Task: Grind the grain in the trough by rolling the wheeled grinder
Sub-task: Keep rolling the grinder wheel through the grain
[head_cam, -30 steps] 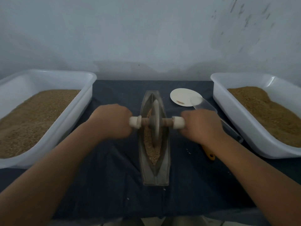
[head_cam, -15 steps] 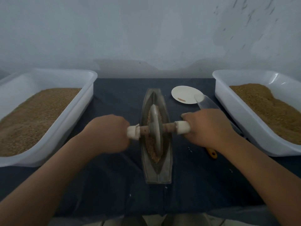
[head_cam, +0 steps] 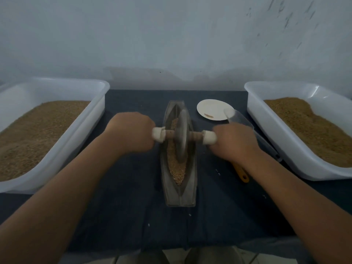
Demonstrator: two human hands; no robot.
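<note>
The wheeled grinder (head_cam: pixel 182 136) stands on edge in the trough (head_cam: pixel 191 187), at the middle of the table (head_cam: pixel 123 206). Its disc lines up with the trough's long axis, which runs 12 to 6 o'clock. Its axle lies crosswise, 9 to 3 o'clock, slightly tilted. The wheel sits in the far half of the trough, leaving a short run of groove toward the 12 o'clock tip and a longer run toward the 6 o'clock tip. Grain (head_cam: pixel 178 168) fills the groove from under the wheel down to the near point.

The left hand (head_cam: pixel 133 132) is clenched round the axle's 9 o'clock end and the right hand (head_cam: pixel 234 141) round its 3 o'clock end. Both have knuckles up, the fingers wrapped underneath and mostly hidden. A white cap shows just inside each fist.

At 9 o'clock, a strip of bare dark cloth separates the left hand from the rim of the left tub (head_cam: pixel 102 103), which is heaped with brown grain. At 3 o'clock the room is tighter. A clear scoop (head_cam: pixel 242 121) lies slanted partly under the right hand, between the trough and the right tub (head_cam: pixel 253 111), which also holds grain. A yellow handle (head_cam: pixel 242 174) pokes out below the right wrist. At 1 o'clock, near the trough's tip, sits a small white plate (head_cam: pixel 209 108), its edge overlapped by the scoop's mouth. A few pale specks dot the cloth toward 5 o'clock.
</note>
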